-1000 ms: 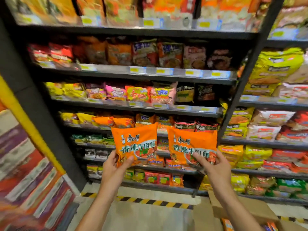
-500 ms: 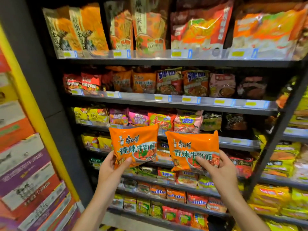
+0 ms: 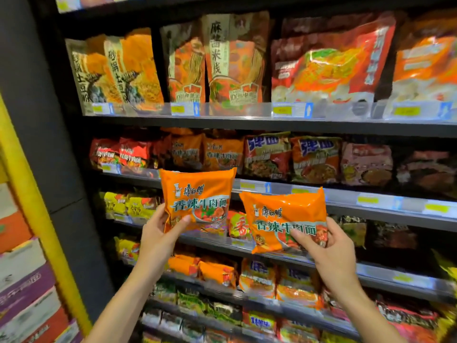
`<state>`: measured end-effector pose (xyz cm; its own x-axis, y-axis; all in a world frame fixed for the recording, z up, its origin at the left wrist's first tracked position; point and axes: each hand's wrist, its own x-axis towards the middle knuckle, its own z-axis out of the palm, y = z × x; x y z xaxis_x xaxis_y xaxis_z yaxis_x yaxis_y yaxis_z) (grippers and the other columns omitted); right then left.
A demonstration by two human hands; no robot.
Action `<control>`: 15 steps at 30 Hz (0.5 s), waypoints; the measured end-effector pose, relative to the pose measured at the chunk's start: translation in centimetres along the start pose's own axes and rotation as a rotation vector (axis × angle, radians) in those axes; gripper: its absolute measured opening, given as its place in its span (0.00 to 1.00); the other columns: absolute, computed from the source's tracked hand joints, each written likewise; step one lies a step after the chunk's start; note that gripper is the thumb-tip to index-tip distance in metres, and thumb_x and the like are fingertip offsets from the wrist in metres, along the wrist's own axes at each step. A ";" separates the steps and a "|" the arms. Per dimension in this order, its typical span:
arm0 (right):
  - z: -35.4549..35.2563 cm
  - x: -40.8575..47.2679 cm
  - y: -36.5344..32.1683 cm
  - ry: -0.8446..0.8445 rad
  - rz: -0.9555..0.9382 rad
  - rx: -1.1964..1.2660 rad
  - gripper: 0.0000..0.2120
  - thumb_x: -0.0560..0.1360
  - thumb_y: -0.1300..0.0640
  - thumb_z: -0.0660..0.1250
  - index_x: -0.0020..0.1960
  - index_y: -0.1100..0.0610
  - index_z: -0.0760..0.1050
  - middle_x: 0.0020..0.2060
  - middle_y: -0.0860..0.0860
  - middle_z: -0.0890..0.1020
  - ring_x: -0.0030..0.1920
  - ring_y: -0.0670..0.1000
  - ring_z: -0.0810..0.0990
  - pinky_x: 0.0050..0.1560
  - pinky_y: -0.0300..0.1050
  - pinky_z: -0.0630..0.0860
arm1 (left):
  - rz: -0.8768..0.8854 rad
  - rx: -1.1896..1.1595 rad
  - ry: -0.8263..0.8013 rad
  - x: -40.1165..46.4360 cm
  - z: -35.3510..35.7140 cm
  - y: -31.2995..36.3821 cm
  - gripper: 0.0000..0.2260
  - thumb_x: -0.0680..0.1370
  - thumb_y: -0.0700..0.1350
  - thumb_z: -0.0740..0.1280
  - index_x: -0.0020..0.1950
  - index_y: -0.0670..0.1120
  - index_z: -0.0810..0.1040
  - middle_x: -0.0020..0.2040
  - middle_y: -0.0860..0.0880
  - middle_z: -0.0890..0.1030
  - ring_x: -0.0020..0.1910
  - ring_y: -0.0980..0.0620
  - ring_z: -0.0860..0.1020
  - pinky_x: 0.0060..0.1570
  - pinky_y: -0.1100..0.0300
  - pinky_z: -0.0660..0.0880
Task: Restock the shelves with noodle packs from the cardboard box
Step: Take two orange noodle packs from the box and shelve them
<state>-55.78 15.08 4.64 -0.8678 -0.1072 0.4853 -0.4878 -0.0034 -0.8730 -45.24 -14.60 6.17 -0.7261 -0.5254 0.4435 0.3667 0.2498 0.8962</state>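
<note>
The left hand [image 3: 158,233] is gripping one orange noodle pack [image 3: 197,198] by its lower left corner, label outward, lifting it toward the matching orange row [image 3: 207,152] behind the shelf's front edge [image 3: 346,196]. The right hand [image 3: 329,246] is pinching a second pack [image 3: 284,219] lower, apparently waiting its turn.

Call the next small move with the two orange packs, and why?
Probably lift the left pack up and forward into the row of matching orange packs on the shelf just above it. The left hand already holds it highest, its top edge at that shelf's lip, while the right hand holds the right pack lower. How much room that row has, I cannot tell.
</note>
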 end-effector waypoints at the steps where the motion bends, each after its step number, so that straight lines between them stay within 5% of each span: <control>1: 0.6 0.7 0.2 0.005 -0.006 -0.004 0.14 0.70 0.59 0.77 0.53 0.51 0.79 0.46 0.43 0.86 0.47 0.44 0.85 0.45 0.33 0.79 | 0.014 0.005 0.000 0.9 -0.3 -0.2 0.15 0.76 0.44 0.72 0.63 0.52 0.78 0.57 0.54 0.84 0.58 0.55 0.81 0.59 0.54 0.75; 10: 7.7 6.2 0.0 0.044 -0.083 -0.021 0.13 0.70 0.62 0.76 0.52 0.53 0.78 0.40 0.30 0.83 0.41 0.31 0.81 0.38 0.22 0.71 | 0.146 0.081 0.025 11.5 -4.6 -2.0 0.15 0.77 0.42 0.71 0.63 0.52 0.77 0.55 0.55 0.84 0.56 0.58 0.81 0.55 0.60 0.77; 15: 11.9 8.7 0.2 0.095 -0.107 0.017 0.16 0.71 0.61 0.76 0.56 0.52 0.79 0.47 0.43 0.86 0.46 0.41 0.85 0.42 0.29 0.77 | 0.239 0.127 0.012 19.3 -6.8 -3.3 0.17 0.76 0.36 0.71 0.64 0.45 0.76 0.56 0.50 0.83 0.55 0.59 0.81 0.53 0.67 0.77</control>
<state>-62.34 2.33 8.12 -0.8165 -0.0106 0.5772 -0.5768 -0.0265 -0.8164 -56.49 -31.11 11.66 -0.6202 -0.4487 0.6435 0.4505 0.4678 0.7604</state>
